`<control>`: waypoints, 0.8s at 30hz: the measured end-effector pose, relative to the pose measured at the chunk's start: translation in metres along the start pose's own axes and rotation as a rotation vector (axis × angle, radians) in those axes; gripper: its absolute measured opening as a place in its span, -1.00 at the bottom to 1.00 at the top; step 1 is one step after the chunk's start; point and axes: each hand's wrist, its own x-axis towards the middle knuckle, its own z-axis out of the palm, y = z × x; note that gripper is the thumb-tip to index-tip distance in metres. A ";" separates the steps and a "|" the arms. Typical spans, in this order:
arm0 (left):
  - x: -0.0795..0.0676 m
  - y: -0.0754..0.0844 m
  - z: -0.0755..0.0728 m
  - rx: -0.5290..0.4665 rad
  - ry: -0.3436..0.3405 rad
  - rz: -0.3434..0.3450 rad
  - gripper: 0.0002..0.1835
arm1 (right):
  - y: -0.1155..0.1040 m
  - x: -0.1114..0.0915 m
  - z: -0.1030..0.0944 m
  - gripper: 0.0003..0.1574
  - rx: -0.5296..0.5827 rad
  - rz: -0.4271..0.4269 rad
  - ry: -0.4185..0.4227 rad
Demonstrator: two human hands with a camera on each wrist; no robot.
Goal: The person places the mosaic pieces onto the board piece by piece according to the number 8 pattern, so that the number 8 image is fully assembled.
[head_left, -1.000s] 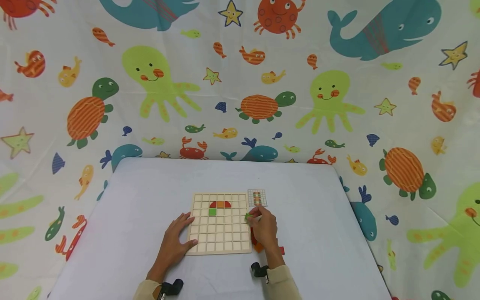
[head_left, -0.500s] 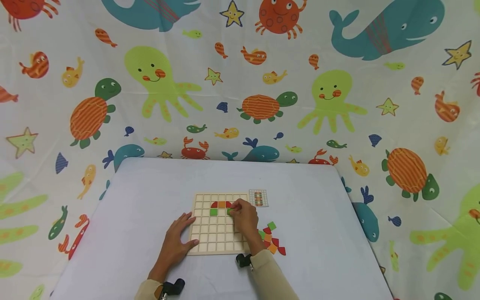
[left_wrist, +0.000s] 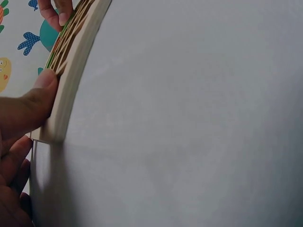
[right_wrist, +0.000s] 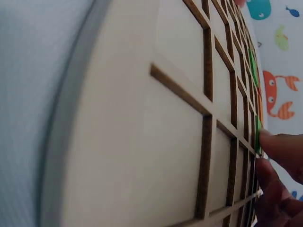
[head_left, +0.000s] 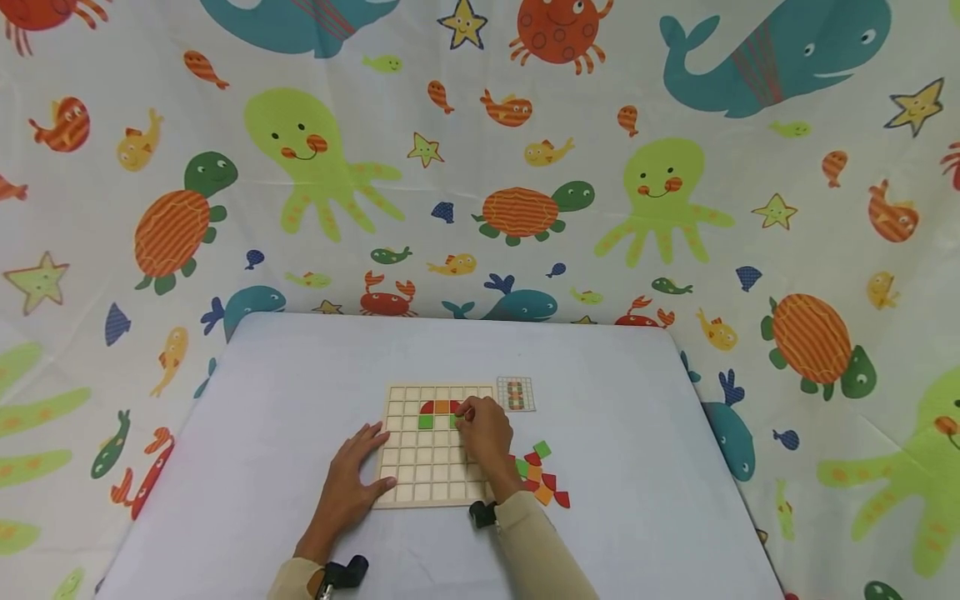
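A wooden grid board [head_left: 435,468] lies on the white table. My left hand [head_left: 348,473] steadies its left side, fingers spread, with the thumb [left_wrist: 43,90] on the frame in the left wrist view. Inside the grid sit a red rounded tile [head_left: 427,407], an orange square [head_left: 442,407] and another red tile [head_left: 454,407] in one row. Below the left red one is a green square [head_left: 426,422]. My right hand [head_left: 486,435] pinches a second green square tile [right_wrist: 258,134] at its cell below the right red tile; the fingers partly cover it.
A small pattern card [head_left: 516,394] lies by the board's upper right corner. Several loose red, orange and green tiles [head_left: 542,448] are scattered right of the board, partly behind my right forearm. A sea-animal curtain [head_left: 450,192] hangs behind the table.
My right hand has moved left from the board's right edge onto the grid, bringing the green square to its cell and uncovering the loose tiles. The left hand stays put.
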 end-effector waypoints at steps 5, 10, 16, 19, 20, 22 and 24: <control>0.000 0.001 0.000 0.000 0.009 0.003 -0.12 | 0.003 -0.002 -0.006 -0.86 0.025 -0.001 -0.049; 0.000 0.000 0.000 -0.001 0.007 0.001 -0.12 | 0.009 -0.010 -0.010 -0.70 0.101 0.034 -0.058; 0.002 0.001 0.001 -0.004 0.042 0.046 -0.12 | 0.023 -0.024 -0.023 -0.69 0.227 0.036 0.017; 0.001 0.001 0.002 -0.002 0.034 0.037 -0.12 | 0.034 -0.032 -0.034 -0.71 0.254 0.078 0.049; 0.001 0.001 0.002 -0.001 0.031 0.033 -0.12 | 0.038 -0.035 -0.037 -0.71 0.249 0.100 0.057; 0.001 0.001 0.002 0.002 0.026 0.020 -0.12 | 0.047 -0.041 -0.046 -0.70 0.227 0.150 0.072; 0.000 0.001 0.002 0.003 0.022 0.017 -0.12 | 0.056 -0.046 -0.054 -0.69 0.186 0.206 0.086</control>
